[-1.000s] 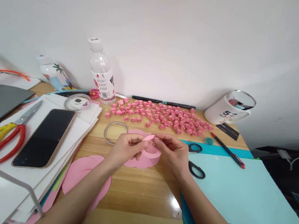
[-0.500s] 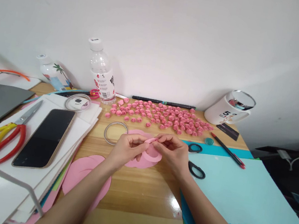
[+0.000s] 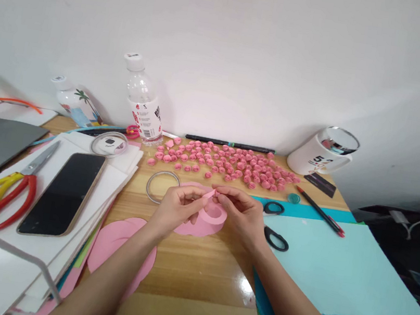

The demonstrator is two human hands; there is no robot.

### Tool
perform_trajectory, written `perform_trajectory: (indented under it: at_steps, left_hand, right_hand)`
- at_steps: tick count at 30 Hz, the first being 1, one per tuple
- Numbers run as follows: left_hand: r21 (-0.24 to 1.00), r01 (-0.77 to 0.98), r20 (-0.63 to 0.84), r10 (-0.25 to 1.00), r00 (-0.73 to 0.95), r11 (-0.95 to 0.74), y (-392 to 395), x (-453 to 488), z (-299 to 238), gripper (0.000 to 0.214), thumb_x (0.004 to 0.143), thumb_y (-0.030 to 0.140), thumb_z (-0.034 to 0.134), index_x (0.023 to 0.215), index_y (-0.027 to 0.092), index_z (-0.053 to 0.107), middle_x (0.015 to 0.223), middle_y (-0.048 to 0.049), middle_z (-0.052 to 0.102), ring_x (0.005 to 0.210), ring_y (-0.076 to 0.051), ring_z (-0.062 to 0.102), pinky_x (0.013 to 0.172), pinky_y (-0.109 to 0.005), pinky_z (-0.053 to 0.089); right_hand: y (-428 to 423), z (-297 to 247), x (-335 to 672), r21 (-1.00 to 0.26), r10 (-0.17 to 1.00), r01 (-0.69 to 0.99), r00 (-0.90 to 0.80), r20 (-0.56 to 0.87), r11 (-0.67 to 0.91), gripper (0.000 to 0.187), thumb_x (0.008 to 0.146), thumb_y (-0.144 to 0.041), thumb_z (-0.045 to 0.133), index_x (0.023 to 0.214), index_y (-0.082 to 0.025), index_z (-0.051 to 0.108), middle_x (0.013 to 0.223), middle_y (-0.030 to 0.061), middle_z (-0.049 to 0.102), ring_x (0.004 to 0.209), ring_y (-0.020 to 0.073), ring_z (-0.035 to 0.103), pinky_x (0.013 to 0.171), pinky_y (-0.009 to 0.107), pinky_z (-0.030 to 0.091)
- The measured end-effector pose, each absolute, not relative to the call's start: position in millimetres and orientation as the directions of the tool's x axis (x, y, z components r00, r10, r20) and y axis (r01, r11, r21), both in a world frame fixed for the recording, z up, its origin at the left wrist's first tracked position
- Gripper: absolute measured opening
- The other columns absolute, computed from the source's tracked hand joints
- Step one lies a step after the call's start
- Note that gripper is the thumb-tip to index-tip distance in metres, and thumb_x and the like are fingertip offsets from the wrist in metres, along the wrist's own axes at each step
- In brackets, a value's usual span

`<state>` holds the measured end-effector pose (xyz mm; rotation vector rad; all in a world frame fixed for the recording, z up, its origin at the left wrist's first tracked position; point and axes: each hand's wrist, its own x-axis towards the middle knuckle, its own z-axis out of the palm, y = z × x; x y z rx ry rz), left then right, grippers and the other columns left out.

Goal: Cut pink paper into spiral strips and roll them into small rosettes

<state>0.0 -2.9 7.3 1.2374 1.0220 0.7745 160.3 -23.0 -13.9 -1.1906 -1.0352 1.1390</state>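
from where i stand, both hands are over the middle of the wooden table [image 3: 184,280]; the left hand [image 3: 177,206] pinches a pink strip [image 3: 214,225] between thumb and forefinger, and the right hand [image 3: 243,212] nips the same strip with thumb and fingertips; the fingertips nearly meet, so i can't quite tell how tightly the paper is curled there; the rest of the strip bends round in a loop just below the fingers, over a pink cutout [image 3: 192,185] on the table; more pink cutouts [image 3: 112,243] lie overlapping by the left forearm; just beyond the hands, small pink rolls [image 3: 232,163] are spread in a wide band, with a black pen [image 3: 216,141] along the wall behind them; a tape ring [image 3: 147,188] lies flat near the left hand; beside the right hand are black scissor handles [image 3: 278,240], next to a pale blue sheet [image 3: 339,266]; a white mug [image 3: 314,157] stands at the far right, a clear bottle [image 3: 144,111] at the far left.
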Motion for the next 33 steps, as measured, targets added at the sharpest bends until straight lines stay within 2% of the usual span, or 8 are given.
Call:
perform_trajectory:
  at_steps: [5, 10, 14, 17, 22, 26, 33]
  left_hand:
    - [0.976, 0.100, -0.216, 0.895, 0.390, 0.192, -2.9, 0.1, 6.4, 0.026, 0.073, 0.037, 0.064, 0.084, 0.013, 0.068, 0.050, 0.0027, 0.052, 0.041, -0.005, 0.043, 0.039, -0.017, 0.030]
    - [0.972, 0.111, -0.233, 0.889, 0.395, 0.205, -3.0, 0.7, 7.1, 0.029, 0.072, 0.036, 0.065, 0.087, 0.012, 0.068, 0.047, 0.0031, 0.050, 0.041, -0.005, 0.042, 0.040, -0.018, 0.030]
    - [0.971, 0.122, -0.236, 0.887, 0.398, 0.205, -3.1, 0.6, 7.2, 0.029, 0.072, 0.037, 0.065, 0.087, 0.012, 0.068, 0.046, 0.0031, 0.050, 0.041, -0.006, 0.042, 0.040, -0.018, 0.030]
    - [0.970, 0.145, -0.237, 0.887, 0.396, 0.194, -3.1, 0.3, 6.1, 0.026, 0.072, 0.036, 0.064, 0.082, 0.012, 0.068, 0.044, 0.0034, 0.050, 0.039, -0.005, 0.041, 0.040, -0.018, 0.030]
    - [0.972, 0.137, -0.230, 0.890, 0.393, 0.191, -3.8, 1.3, 5.8, 0.022, 0.072, 0.034, 0.064, 0.070, 0.012, 0.064, 0.043, 0.0034, 0.050, 0.039, -0.005, 0.040, 0.040, -0.017, 0.028]
    - [0.965, 0.123, -0.261, 0.888, 0.379, 0.232, -4.9, 3.5, 8.9, 0.023, 0.072, 0.035, 0.063, 0.067, 0.012, 0.061, 0.040, 0.0038, 0.049, 0.036, -0.004, 0.038, 0.039, -0.017, 0.025]
    - [0.972, 0.017, -0.228, 0.918, 0.324, 0.235, -3.4, 4.4, 10.5, 0.019, 0.067, 0.031, 0.068, 0.072, 0.012, 0.067, 0.042, 0.0038, 0.051, 0.037, -0.005, 0.040, 0.039, -0.018, 0.029]
  right_hand:
    - [-23.1, -13.9, 160.1, -0.992, 0.984, -0.127, 0.176, -0.036, -0.014, 0.018, 0.065, -0.031, 0.074, 0.077, -0.019, 0.068, 0.075, 0.0027, 0.069, 0.068, 0.0156, 0.064, 0.068, 0.030, 0.052]
    - [-22.3, -12.6, 159.6, -0.985, 0.990, -0.166, 0.140, 0.013, 0.037, 0.017, 0.063, -0.028, 0.075, 0.071, -0.019, 0.063, 0.070, -0.0007, 0.064, 0.062, 0.0109, 0.059, 0.060, 0.024, 0.049]
    - [-22.7, -12.9, 159.6, -0.989, 0.990, -0.133, 0.137, 0.044, 0.062, 0.016, 0.064, -0.028, 0.074, 0.070, -0.018, 0.062, 0.077, 0.0016, 0.065, 0.066, 0.0122, 0.060, 0.061, 0.025, 0.049]
    - [-23.3, -13.8, 159.4, -0.993, 0.990, -0.109, 0.140, 0.031, 0.046, 0.015, 0.064, -0.027, 0.074, 0.069, -0.018, 0.063, 0.080, 0.0037, 0.068, 0.068, 0.0138, 0.062, 0.062, 0.026, 0.050]
    - [-24.5, -12.6, 157.7, -0.986, 0.989, -0.149, 0.139, 0.049, 0.069, 0.017, 0.061, -0.025, 0.077, 0.067, -0.019, 0.062, 0.069, 0.0001, 0.066, 0.062, 0.0124, 0.061, 0.059, 0.025, 0.050]
    - [-25.1, -11.0, 156.8, -0.983, 0.994, -0.161, 0.076, 0.077, 0.089, 0.014, 0.065, -0.026, 0.074, 0.069, -0.019, 0.063, 0.060, -0.0017, 0.064, 0.055, 0.0123, 0.061, 0.055, 0.025, 0.049]
    - [-24.4, -17.8, 159.1, -0.997, 0.992, -0.079, 0.123, 0.004, 0.014, 0.020, 0.070, -0.032, 0.069, 0.087, -0.021, 0.069, 0.079, 0.0035, 0.072, 0.074, 0.0182, 0.067, 0.072, 0.032, 0.053]
